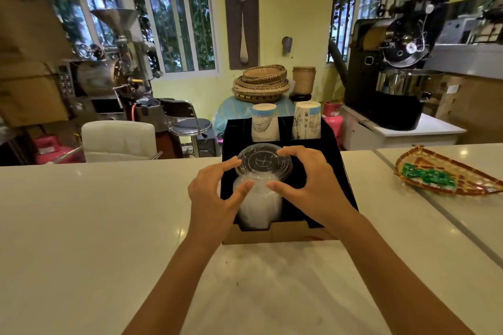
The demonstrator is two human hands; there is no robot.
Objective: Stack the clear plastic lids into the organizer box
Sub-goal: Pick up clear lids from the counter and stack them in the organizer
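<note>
Hands meet over the black organizer box (337, 171) on the white counter (81, 212); our left hand (212, 196) and right hand (313, 185) each pinch the rim of one clear lid (263, 162), fingers part-curled; we hold it tilted above the lid stack (258, 207) in the front-left compartment; two paper cup stacks (263, 125) stand in the rear compartments.

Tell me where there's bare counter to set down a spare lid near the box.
Bare counter lies left of the organizer box, and a narrower strip between the box and the woven tray. Crowded: the box's front slot, where both the left hand and right hand hold the lid stack.
</note>
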